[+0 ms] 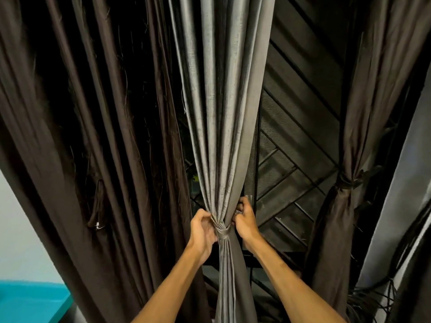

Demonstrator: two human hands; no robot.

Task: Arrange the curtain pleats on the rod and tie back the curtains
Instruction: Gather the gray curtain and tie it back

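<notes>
Three curtains hang before us: a loose brown curtain (77, 136) at the left, the grey curtain (221, 101) in the middle, and a brown curtain already tied (345, 159) at the right. We have the grey curtain gathered at its waist, with a grey tie band (222, 230) wrapped around the bundle. Our left hand (203, 227) pinches the folds just above the band at its left; our right hand (245, 220) is closed on cloth at the bundle's right edge.

We judge the main risk to be the band working loose if either hand lets go before it is secured, since the smooth cloth would spill and the pleats would splay. Tugging unevenly could also skew the pleats higher up.

The rod lies beyond the top edge of the frame, so we cannot judge the pleats there. The back of the band, and any knot or hook, is hidden behind the bundle. Our right fingers (242, 201) partly vanish behind the cloth.
</notes>
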